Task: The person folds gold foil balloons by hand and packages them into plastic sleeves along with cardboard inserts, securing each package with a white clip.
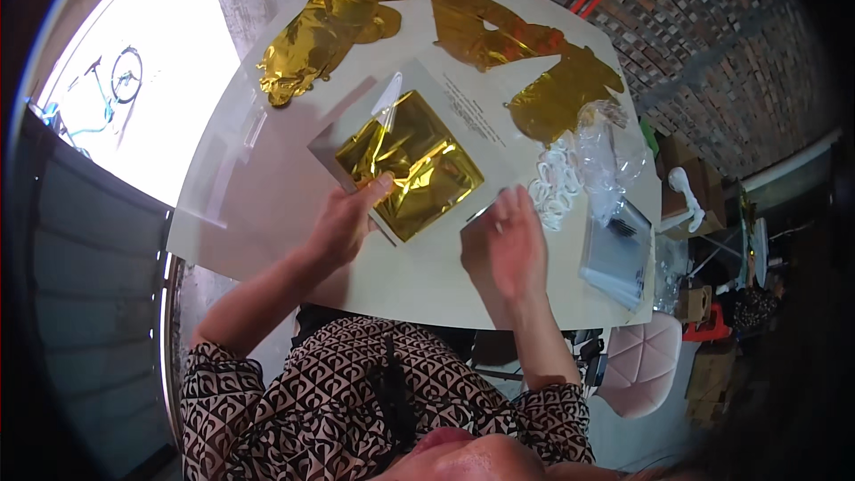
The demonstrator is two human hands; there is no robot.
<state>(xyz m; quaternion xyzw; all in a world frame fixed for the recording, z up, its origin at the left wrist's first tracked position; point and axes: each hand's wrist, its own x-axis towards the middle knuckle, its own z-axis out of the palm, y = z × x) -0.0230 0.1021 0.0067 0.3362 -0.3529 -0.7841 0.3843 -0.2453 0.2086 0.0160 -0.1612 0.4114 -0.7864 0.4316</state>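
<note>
A folded gold foil balloon [411, 163] lies partly inside a clear plastic sleeve [392, 98] on a white table [267, 205]. My left hand [346, 221] pinches the near left edge of the foil and sleeve, thumb on top. My right hand [506, 245] rests at the sleeve's near right corner, fingers pressing down on its edge. A white printed paper sheet [472, 107] lies under the sleeve's far right side.
Crumpled gold foil balloons lie at the table's far side [331, 27] [499, 31] [561, 93]. White ribbon or cord [557, 183], crinkled clear plastic [610, 156] and a stack of clear bags [619, 254] sit at the right. A pink chair [641, 365] stands beyond the edge.
</note>
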